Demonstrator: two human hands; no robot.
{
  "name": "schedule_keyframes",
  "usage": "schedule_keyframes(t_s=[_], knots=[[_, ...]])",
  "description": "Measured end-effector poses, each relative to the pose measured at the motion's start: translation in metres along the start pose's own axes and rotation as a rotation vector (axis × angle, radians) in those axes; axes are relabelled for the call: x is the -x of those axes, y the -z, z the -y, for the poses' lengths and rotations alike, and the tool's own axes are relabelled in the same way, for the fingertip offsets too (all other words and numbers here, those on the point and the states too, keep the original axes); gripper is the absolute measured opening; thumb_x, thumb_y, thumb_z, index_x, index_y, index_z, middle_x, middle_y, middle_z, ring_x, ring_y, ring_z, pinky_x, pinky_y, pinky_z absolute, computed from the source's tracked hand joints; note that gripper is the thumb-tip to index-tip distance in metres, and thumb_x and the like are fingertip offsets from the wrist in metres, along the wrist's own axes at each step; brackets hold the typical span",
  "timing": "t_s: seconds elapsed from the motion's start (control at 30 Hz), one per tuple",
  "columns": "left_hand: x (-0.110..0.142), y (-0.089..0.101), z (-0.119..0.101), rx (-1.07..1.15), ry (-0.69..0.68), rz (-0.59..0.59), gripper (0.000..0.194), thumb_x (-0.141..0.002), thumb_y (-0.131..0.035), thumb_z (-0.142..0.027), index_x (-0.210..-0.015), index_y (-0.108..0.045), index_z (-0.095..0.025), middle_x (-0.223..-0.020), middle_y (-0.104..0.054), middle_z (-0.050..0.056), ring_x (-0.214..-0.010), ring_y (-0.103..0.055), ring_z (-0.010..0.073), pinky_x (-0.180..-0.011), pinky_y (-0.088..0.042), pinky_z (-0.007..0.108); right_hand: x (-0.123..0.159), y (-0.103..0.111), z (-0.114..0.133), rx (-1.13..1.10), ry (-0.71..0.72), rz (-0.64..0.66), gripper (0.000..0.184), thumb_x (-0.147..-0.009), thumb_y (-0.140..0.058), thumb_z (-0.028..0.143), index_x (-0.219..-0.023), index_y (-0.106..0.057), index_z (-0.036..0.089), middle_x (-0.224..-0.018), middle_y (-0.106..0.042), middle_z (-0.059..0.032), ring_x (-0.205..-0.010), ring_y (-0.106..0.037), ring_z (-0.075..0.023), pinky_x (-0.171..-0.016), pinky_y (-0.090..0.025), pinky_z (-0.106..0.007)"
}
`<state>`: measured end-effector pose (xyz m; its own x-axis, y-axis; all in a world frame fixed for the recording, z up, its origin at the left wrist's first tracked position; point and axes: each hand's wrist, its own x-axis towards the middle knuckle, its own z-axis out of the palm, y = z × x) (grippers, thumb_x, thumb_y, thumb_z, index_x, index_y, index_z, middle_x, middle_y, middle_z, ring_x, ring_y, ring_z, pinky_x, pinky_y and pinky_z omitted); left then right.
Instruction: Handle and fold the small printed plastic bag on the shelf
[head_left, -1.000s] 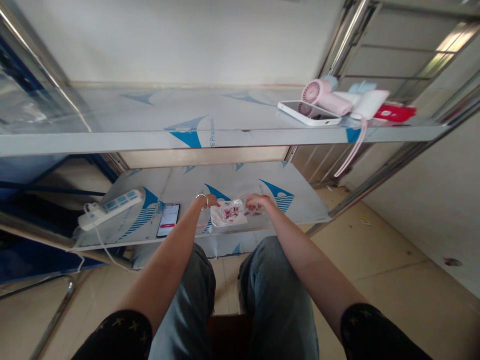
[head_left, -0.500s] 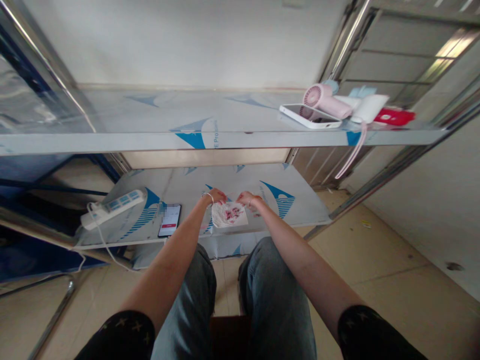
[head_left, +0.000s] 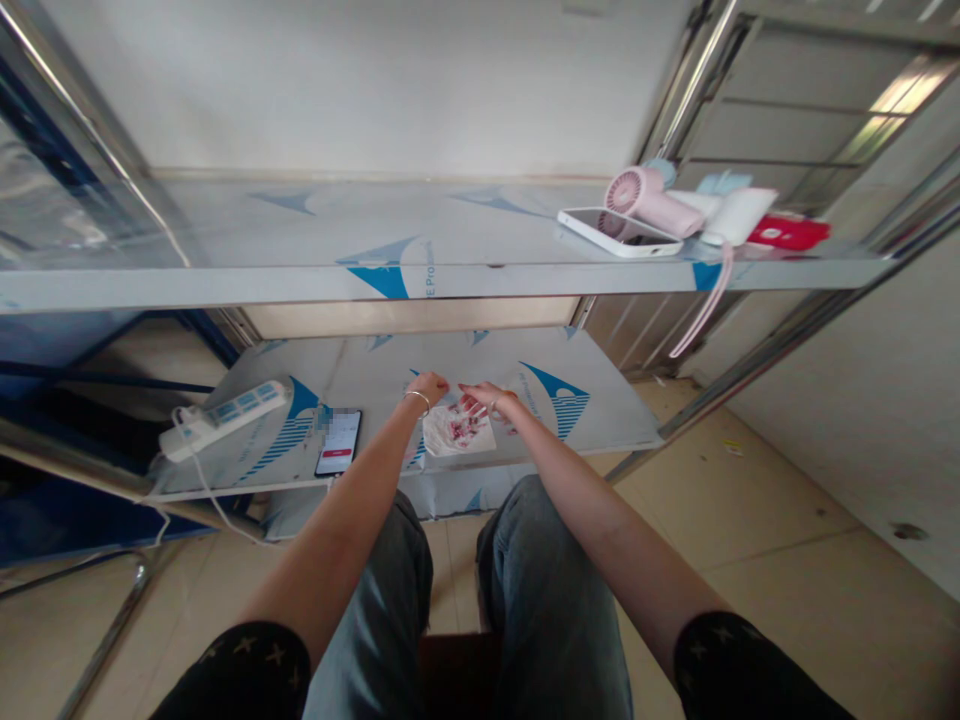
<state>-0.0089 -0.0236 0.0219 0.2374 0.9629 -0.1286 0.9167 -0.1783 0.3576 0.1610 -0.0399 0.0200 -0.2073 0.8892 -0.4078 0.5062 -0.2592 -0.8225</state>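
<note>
On the lower shelf lies a small, crumpled, see-through plastic bag [head_left: 442,442] with pinkish-red bits on or in it. I cannot tell what the bits are. My left hand [head_left: 430,385], a bangle on its wrist, is just above the bag's far left edge. Its fingers are pressed together, and anything between them is too small to make out. My right hand [head_left: 486,396] hovers over the bag's far right part, its fingers stretched out and a little apart toward the left hand. Whether its lower fingers touch the bag is unclear.
A phone [head_left: 339,445] lies left of the bag, and a white power strip [head_left: 225,415] with a cable is farther left. The upper shelf [head_left: 300,283] crosses in front, bearing a white-framed phone [head_left: 622,236], a pink handheld fan [head_left: 660,205] and a red item [head_left: 791,233].
My right hand has let go of the bag's far edge and moved slightly left with fingers extended. My left hand has lifted slightly off the bag's edge. The bag stays in place.
</note>
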Motion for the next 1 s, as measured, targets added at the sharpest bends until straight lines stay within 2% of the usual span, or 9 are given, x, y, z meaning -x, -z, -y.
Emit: schedule_keyframes(t_s=[0.17, 0.4, 0.6, 0.8, 1.0], knots=[[0.003, 0.003, -0.011, -0.022, -0.046, -0.04, 0.027, -0.085, -0.049, -0.026, -0.094, -0.075, -0.021, -0.093, -0.072, 0.005, -0.082, -0.063, 0.0158, -0.069, -0.043, 0.019, -0.015, -0.003, -0.004, -0.149, -0.049, -0.013, 0.039, -0.087, -0.052, 0.051, -0.082, -0.063, 0.013, -0.059, -0.063, -0.0048, -0.053, -0.058, -0.0125, -0.056, -0.043, -0.021], [0.001, -0.001, -0.009, 0.039, -0.074, -0.047, 0.027, -0.084, -0.054, -0.031, -0.105, -0.072, -0.027, -0.099, -0.071, 0.004, -0.088, -0.063, 0.016, -0.071, -0.043, 0.019, -0.031, 0.001, -0.013, -0.378, -0.141, -0.032, 0.016, -0.09, -0.049, 0.023, -0.082, -0.06, 0.014, -0.064, -0.064, -0.0005, -0.049, -0.058, -0.01, -0.055, -0.045, -0.022], [-0.003, -0.003, -0.008, 0.108, -0.107, -0.078, 0.028, -0.085, -0.053, -0.027, -0.105, -0.073, -0.023, -0.093, -0.072, 0.003, -0.08, -0.062, 0.0136, -0.067, -0.041, 0.018, -0.021, 0.001, -0.005, -0.496, -0.161, -0.016, 0.028, -0.092, -0.05, 0.039, -0.081, -0.06, 0.014, -0.066, -0.065, -0.0024, -0.052, -0.059, -0.0118, -0.055, -0.044, -0.023], [-0.002, -0.001, -0.01, 0.259, -0.084, -0.093, 0.027, -0.083, -0.056, -0.028, -0.1, -0.074, -0.018, -0.073, -0.07, 0.001, -0.072, -0.061, 0.013, -0.061, -0.04, 0.018, -0.022, 0.001, -0.005, -0.521, -0.118, -0.002, 0.015, -0.09, -0.053, 0.025, -0.084, -0.063, 0.015, -0.071, -0.068, -0.0027, -0.059, -0.062, -0.0111, -0.062, -0.045, -0.022], [0.0, 0.0, -0.008, 0.405, -0.039, -0.068, 0.027, -0.08, -0.06, -0.026, -0.102, -0.073, -0.018, -0.074, -0.071, 0.0, -0.071, -0.062, 0.0117, -0.059, -0.042, 0.016, -0.02, 0.001, -0.003, -0.553, -0.102, 0.03, 0.011, -0.087, -0.055, 0.02, -0.088, -0.064, 0.015, -0.081, -0.07, -0.0041, -0.068, -0.065, -0.0116, -0.069, -0.048, -0.024]])
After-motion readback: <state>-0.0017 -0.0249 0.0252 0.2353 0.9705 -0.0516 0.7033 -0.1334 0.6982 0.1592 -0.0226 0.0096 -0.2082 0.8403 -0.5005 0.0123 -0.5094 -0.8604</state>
